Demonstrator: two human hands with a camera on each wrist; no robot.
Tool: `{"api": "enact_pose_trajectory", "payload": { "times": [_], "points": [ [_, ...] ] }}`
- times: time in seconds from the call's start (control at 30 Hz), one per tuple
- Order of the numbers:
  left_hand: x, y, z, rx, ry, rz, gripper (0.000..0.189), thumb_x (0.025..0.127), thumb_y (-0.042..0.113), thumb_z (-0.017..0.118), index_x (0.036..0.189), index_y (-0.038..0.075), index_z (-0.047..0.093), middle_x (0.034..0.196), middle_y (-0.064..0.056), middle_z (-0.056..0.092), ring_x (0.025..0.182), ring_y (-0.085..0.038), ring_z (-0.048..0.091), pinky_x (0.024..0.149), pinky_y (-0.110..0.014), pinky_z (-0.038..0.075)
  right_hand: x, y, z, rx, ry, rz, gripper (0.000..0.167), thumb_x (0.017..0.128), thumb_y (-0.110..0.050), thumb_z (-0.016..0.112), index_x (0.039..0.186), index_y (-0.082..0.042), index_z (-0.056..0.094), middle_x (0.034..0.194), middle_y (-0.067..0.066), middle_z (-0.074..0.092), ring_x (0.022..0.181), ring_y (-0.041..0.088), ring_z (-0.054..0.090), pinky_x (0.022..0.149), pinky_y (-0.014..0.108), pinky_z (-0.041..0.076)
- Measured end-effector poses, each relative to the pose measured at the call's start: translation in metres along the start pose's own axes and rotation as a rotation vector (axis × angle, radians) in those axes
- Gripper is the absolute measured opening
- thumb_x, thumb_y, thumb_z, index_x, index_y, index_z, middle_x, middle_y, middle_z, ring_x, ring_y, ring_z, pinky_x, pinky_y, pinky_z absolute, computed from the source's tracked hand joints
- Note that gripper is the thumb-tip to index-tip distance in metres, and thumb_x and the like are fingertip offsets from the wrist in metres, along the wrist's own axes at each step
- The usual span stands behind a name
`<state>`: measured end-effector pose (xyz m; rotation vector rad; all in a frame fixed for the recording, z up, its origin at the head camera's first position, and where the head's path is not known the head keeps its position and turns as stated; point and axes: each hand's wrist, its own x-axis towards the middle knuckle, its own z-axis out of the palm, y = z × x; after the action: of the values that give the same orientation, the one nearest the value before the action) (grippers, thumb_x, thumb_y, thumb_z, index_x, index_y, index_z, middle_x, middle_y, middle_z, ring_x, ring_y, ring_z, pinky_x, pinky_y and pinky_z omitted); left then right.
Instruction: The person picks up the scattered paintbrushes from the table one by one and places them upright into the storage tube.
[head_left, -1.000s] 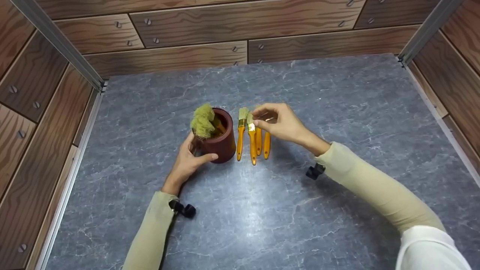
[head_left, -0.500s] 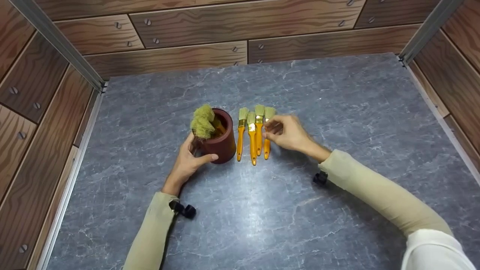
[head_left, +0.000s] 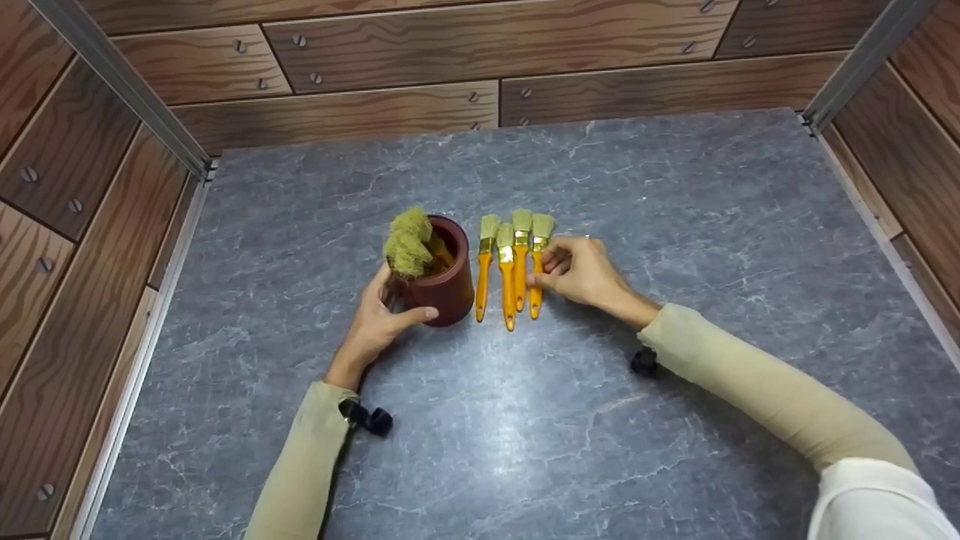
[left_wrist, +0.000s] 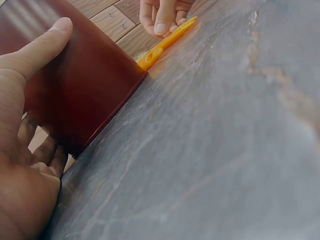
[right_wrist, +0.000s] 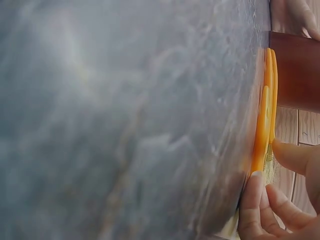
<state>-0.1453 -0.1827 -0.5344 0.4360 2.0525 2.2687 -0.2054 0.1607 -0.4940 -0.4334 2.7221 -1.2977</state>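
Note:
In the head view my left hand point(head_left: 376, 319) grips a dark red cylindrical cup point(head_left: 450, 296) standing upright, thumb along its front and fingers round the far side. Bushy yellow-green brush heads point(head_left: 409, 244) lean over the cup's left rim. Several paintbrushes with orange handles lie side by side right of the cup, bristles pointing away; the leftmost is one brush point(head_left: 482, 281). At the row's right end my right hand point(head_left: 589, 274) pinches the outermost paintbrush point(head_left: 536, 289), thumb on one side of its handle and curled fingers on the other. That brush lies on the table.
The table point(head_left: 675, 225) has a grey marbled top. Wood-plank-patterned walls point(head_left: 390, 112) rise at the back and both sides, with metal posts in the corners. A small black wrist camera point(head_left: 375, 421) sits by each sleeve.
My right hand has moved right and slightly toward me, from the middle brushes to the outermost one. The left hand and cup have stayed in place.

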Motion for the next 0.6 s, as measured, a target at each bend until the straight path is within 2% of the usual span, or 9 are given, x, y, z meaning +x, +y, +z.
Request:
{"api": "enact_pose_trajectory", "payload": {
  "times": [0.33, 0.6],
  "points": [
    [0.0004, -0.0001, -0.0001, 0.025, 0.001, 0.002, 0.098, 0.085, 0.002, 0.090, 0.165, 0.027, 0.040, 0.161, -0.002, 0.054, 0.149, -0.024, 0.051, 0.125, -0.038, 0.042, 0.0001, -0.0003, -0.0002, -0.043, 0.007, 0.041, 0.036, 0.078, -0.022, 0.098, 0.098, -0.001, 0.077, 0.094, 0.013, 0.077, 0.080, 0.022, 0.073, 0.071, 0.025, 0.062],
    [0.0006, -0.0009, -0.0009, 0.035, 0.004, 0.005, 0.099, 0.085, 0.003, 0.090, 0.166, 0.028, 0.039, 0.161, -0.001, 0.053, 0.149, -0.024, 0.051, 0.125, -0.038, 0.042, -0.0004, -0.0005, -0.0058, -0.025, 0.023, 0.138, 0.035, 0.075, -0.020, 0.099, 0.099, -0.004, 0.079, 0.095, 0.012, 0.080, 0.081, 0.020, 0.073, 0.070, 0.023, 0.059]
  ]
}}
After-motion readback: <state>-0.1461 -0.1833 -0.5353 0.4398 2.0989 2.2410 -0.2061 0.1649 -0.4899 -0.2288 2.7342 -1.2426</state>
